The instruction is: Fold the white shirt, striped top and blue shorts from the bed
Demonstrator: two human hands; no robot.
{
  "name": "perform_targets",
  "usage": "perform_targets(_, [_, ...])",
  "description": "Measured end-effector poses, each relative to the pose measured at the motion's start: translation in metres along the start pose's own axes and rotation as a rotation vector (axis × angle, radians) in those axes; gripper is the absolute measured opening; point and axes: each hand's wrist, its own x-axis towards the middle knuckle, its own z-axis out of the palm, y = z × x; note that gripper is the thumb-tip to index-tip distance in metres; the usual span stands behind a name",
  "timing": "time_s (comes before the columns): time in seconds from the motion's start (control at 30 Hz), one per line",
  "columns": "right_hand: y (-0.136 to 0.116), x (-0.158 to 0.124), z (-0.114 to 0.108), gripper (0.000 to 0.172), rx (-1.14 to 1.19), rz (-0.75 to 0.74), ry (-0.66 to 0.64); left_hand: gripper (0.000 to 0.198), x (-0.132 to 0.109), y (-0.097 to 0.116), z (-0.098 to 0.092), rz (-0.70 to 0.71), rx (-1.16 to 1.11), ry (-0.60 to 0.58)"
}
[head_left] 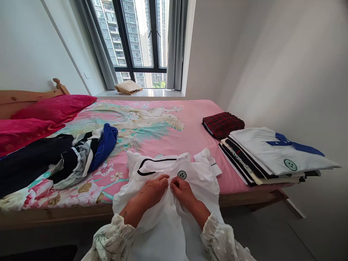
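Observation:
A white polo shirt [174, 203] with a black-trimmed collar and a round green badge lies face up over the near edge of the bed [168, 127], its lower part hanging toward me. My left hand [152, 192] and my right hand [183, 192] rest side by side on its chest, just below the collar. Both hands have their fingers curled and pinched on the fabric at the placket, fingertips nearly touching.
A stack of folded shirts [274, 156] and a folded red plaid garment [223, 124] sit on the bed's right side. A heap of dark, striped and blue clothes [62, 156] lies at left beside red pillows [40, 119]. A tan item [127, 87] rests on the window sill.

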Motion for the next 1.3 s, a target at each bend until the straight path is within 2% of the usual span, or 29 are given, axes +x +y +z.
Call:
perform_targets(0.23, [-0.005, 0.004, -0.004, 0.013, 0.085, 0.064, -0.086, 0.028, 0.005, -0.005, -0.001, -0.007, 0.068, -0.013])
perform_targets(0.33, [-0.009, 0.007, -0.009, 0.017, 0.168, 0.129, -0.127, 0.034, 0.007, -0.012, -0.003, -0.021, 0.082, -0.020])
perform_targets(0.43, [-0.013, 0.009, -0.014, 0.022, 0.242, 0.177, -0.161, 0.030, 0.007, -0.014, -0.008, -0.016, 0.093, -0.024])
perform_targets(0.63, [-0.005, 0.016, -0.014, 0.021, 0.262, 0.190, -0.079, 0.031, 0.000, -0.007, -0.016, 0.109, 0.142, 0.002])
perform_targets(0.83, [-0.005, 0.013, -0.006, 0.018, 0.229, 0.118, -0.126, 0.026, 0.000, -0.011, -0.014, 0.172, 0.169, 0.156])
perform_targets(1.1, [-0.016, 0.001, -0.008, 0.010, 0.153, -0.006, -0.210, 0.016, 0.007, 0.000, -0.005, 0.177, 0.129, 0.142])
perform_targets(1.3, [-0.020, -0.006, -0.014, 0.006, 0.110, -0.078, -0.256, 0.015, 0.004, 0.002, -0.010, 0.165, -0.015, 0.145])
